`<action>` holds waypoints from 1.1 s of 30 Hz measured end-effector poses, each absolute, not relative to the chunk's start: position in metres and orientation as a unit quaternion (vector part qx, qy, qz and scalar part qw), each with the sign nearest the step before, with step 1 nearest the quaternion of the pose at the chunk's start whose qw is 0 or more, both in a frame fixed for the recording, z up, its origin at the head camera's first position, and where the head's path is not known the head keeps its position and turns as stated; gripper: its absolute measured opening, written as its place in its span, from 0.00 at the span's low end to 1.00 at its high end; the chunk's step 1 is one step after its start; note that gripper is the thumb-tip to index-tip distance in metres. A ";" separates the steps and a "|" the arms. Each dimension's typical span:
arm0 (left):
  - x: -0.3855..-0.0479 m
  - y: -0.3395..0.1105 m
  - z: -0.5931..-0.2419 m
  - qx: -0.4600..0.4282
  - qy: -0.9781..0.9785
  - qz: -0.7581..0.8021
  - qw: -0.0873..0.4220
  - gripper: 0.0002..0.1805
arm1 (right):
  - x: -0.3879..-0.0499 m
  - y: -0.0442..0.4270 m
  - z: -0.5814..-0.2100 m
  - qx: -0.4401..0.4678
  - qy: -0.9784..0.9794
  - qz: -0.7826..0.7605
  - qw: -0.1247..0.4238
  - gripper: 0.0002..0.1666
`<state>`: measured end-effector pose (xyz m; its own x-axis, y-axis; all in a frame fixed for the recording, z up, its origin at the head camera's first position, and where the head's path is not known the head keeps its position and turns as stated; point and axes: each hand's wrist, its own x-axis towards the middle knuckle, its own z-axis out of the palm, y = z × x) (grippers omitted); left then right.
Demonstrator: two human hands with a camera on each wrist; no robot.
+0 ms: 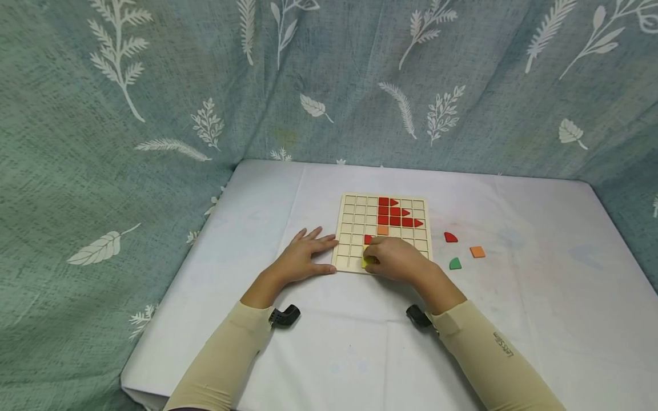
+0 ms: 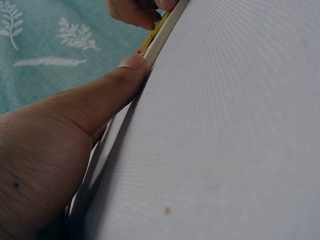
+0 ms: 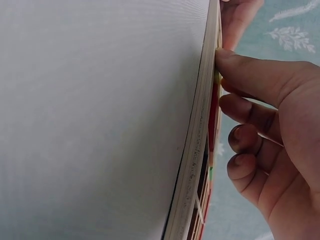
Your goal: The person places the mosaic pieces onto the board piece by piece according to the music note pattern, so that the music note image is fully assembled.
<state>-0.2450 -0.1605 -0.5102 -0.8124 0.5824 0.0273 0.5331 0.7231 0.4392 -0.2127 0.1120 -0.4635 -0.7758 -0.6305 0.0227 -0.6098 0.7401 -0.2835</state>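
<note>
A pale wooden grid board [image 1: 354, 225] lies on the white table. Set in its cells are red squares [image 1: 383, 211] and red pointed pieces [image 1: 418, 223], an orange square [image 1: 382, 230] and another red piece [image 1: 368, 240]. My left hand [image 1: 303, 257] touches the board's left edge with spread fingers; its thumb [image 2: 115, 85] lies along the near corner. At the board's near side, my right hand [image 1: 393, 260] pinches a yellow tile [image 1: 365, 257] with thumb and curled fingers, partly covering it. In the right wrist view, the thumb [image 3: 250, 70] meets the board's rim.
Right of the board lie a red quarter-round piece [image 1: 450, 237], an orange square tile [image 1: 477, 252] and a green quarter-round piece [image 1: 455, 264]. A leaf-patterned blue-green cloth [image 1: 329, 85] hangs behind and left of the table [image 1: 540, 240]. Black devices [image 1: 285, 316] sit at both wrists.
</note>
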 end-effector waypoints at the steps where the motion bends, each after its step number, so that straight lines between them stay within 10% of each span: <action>1: -0.245 -0.161 -0.510 0.302 0.926 0.219 0.055 0.47 | -0.213 0.112 -0.464 -0.334 0.931 -0.142 0.037 0.10; 33: -0.245 -0.160 -0.511 0.301 0.927 0.216 0.054 0.46 | -0.211 0.129 -0.454 -0.278 0.943 -0.181 0.037 0.09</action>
